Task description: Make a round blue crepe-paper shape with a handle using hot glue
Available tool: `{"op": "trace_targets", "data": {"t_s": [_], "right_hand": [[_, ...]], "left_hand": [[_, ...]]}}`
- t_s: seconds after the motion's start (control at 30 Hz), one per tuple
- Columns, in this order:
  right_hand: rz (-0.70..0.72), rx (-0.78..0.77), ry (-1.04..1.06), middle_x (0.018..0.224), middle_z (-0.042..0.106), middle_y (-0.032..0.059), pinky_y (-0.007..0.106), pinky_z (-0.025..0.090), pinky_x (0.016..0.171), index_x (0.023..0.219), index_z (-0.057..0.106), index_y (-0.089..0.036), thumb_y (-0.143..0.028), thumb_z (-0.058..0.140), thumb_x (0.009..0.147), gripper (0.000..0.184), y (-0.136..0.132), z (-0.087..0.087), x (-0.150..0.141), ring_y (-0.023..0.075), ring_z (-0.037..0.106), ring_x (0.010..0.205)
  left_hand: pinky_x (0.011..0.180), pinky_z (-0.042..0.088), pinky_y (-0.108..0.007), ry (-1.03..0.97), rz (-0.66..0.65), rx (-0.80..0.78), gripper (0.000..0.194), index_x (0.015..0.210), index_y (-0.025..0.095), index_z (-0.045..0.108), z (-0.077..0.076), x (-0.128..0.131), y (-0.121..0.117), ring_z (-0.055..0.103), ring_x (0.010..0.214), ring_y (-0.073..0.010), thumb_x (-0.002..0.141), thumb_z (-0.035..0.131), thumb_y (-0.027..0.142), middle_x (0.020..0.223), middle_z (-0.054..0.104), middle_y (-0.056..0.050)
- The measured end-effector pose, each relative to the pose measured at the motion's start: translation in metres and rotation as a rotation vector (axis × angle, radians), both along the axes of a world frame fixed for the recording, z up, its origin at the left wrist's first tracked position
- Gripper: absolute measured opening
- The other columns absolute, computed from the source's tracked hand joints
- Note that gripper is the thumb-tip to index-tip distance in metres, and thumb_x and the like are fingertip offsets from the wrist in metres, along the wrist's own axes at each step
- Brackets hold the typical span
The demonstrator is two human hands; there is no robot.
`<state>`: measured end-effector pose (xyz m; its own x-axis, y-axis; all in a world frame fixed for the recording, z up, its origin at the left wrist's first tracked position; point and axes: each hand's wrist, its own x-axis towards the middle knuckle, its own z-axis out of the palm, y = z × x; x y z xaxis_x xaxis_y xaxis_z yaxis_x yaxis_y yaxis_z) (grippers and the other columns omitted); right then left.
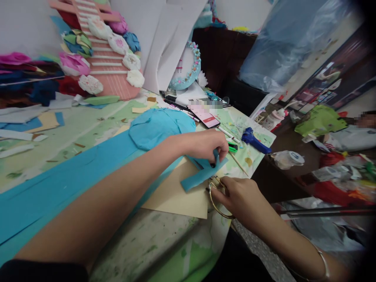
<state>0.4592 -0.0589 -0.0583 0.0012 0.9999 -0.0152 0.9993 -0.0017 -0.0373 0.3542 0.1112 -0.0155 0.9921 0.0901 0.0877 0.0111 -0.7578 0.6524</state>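
Note:
My left hand (208, 145) reaches across the table, its fingers closed on a strip of blue paper (196, 179) that is folded or bent near the fingertips. Below it, my right hand (241, 196) grips gold-handled scissors (216, 203) by the finger loops. The scissors' blades are mostly hidden near the strip's lower edge. Under the strip lies a cream sheet of paper (179, 196). A round, pleated blue paper piece (160, 127) rests behind my left wrist, and long blue paper (73, 168) stretches away to the left under my forearm.
Behind my left hand lie a phone (205, 115), a green cutter (233, 147) and a blue glue gun (255, 141). A pink paper-flower guitar (108, 70) stands at the back. Paper scraps (32, 121) cover the left side. Another person (355, 135) is at far right.

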Motion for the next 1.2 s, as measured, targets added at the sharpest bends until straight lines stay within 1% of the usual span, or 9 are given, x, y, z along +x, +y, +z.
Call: {"op": "trace_targets", "data": {"t_s": [0.1,0.27,0.33,0.47,0.57,0.73,0.83,1.0,1.2], "right_hand": [[-0.019,0.016,0.024,0.059,0.061,0.0041,0.027,0.022,0.053,0.063,0.053,-0.015,-0.038,0.048,0.085,0.032,0.003,0.002,0.0,0.0143,0.055,0.054],[-0.016,0.087,0.046,0.055,0.056,0.0028,0.026,0.022,0.053,0.058,0.047,-0.016,-0.041,0.051,0.08,0.033,0.009,0.006,-0.001,0.012,0.049,0.051],[-0.011,0.105,0.062,0.054,0.055,0.0027,0.026,0.023,0.053,0.058,0.048,-0.016,-0.04,0.051,0.08,0.033,0.012,0.004,0.0,0.0121,0.049,0.051],[-0.008,0.124,0.045,0.052,0.056,0.0036,0.026,0.022,0.052,0.058,0.054,-0.015,-0.034,0.051,0.081,0.03,0.016,-0.003,0.003,0.0124,0.05,0.05],[-0.005,0.131,0.042,0.051,0.054,0.0031,0.025,0.022,0.052,0.058,0.055,-0.015,-0.032,0.052,0.079,0.027,0.018,-0.003,0.006,0.0115,0.047,0.049],[-0.038,0.118,0.072,0.049,0.049,0.0018,0.025,0.02,0.05,0.051,0.047,-0.015,-0.034,0.055,0.071,0.028,0.021,0.007,0.005,0.0095,0.04,0.047],[-0.051,0.109,0.044,0.046,0.047,0.0022,0.026,0.019,0.05,0.049,0.047,-0.016,-0.032,0.055,0.071,0.028,0.024,0.009,0.005,0.0101,0.04,0.046],[-0.005,0.117,0.01,0.046,0.051,0.004,0.027,0.022,0.051,0.05,0.053,-0.015,-0.028,0.054,0.074,0.027,0.028,0.006,0.009,0.0128,0.046,0.047],[0.062,0.178,0.024,0.059,0.061,0.0055,0.027,0.026,0.054,0.065,0.066,-0.017,-0.029,0.056,0.075,0.018,0.03,0.006,0.011,0.0156,0.055,0.057]], "left_hand": [[0.063,0.038,-0.024,0.004,-0.006,-0.002,0.023,0.066,0.02,0.07,0.0,-0.001,0.001,0.058,0.068,-0.0129,0.058,0.064,0.0,0.068,0.066,0.002],[0.063,0.04,-0.024,0.027,0.011,-0.039,0.02,0.065,0.018,0.069,0.008,-0.001,-0.004,0.059,0.067,-0.0133,0.06,0.063,0.0,0.067,0.066,0.0],[0.063,0.04,-0.024,0.033,0.017,-0.04,0.021,0.065,0.018,0.069,0.009,0.0,-0.005,0.059,0.068,-0.0137,0.06,0.063,-0.001,0.067,0.066,0.0],[0.063,0.039,-0.024,-0.018,0.026,0.02,0.018,0.068,0.017,0.07,0.006,0.001,-0.002,0.059,0.069,-0.0138,0.061,0.066,0.002,0.07,0.067,0.0],[0.064,0.04,-0.024,-0.066,0.032,0.03,0.017,0.068,0.017,0.071,0.004,0.001,0.0,0.06,0.069,-0.013,0.062,0.065,0.002,0.07,0.067,0.0],[0.071,0.046,-0.024,-0.13,-0.005,-0.129,0.014,0.067,0.016,0.07,0.008,0.0,-0.004,0.062,0.073,-0.0139,0.062,0.067,0.004,0.07,0.068,0.0],[0.072,0.047,-0.025,-0.135,0.004,-0.191,0.014,0.068,0.016,0.07,0.008,-0.001,-0.004,0.062,0.074,-0.0147,0.063,0.067,0.004,0.072,0.069,-0.001],[0.072,0.048,-0.025,-0.17,0.007,-0.246,0.012,0.068,0.014,0.069,0.003,0.001,-0.002,0.062,0.073,-0.0139,0.063,0.066,0.004,0.072,0.069,-0.002],[0.07,0.05,-0.024,-0.176,0.001,-0.322,0.014,0.067,0.014,0.068,0.005,0.002,-0.007,0.062,0.07,-0.0122,0.062,0.065,0.001,0.07,0.068,0.0]]}}
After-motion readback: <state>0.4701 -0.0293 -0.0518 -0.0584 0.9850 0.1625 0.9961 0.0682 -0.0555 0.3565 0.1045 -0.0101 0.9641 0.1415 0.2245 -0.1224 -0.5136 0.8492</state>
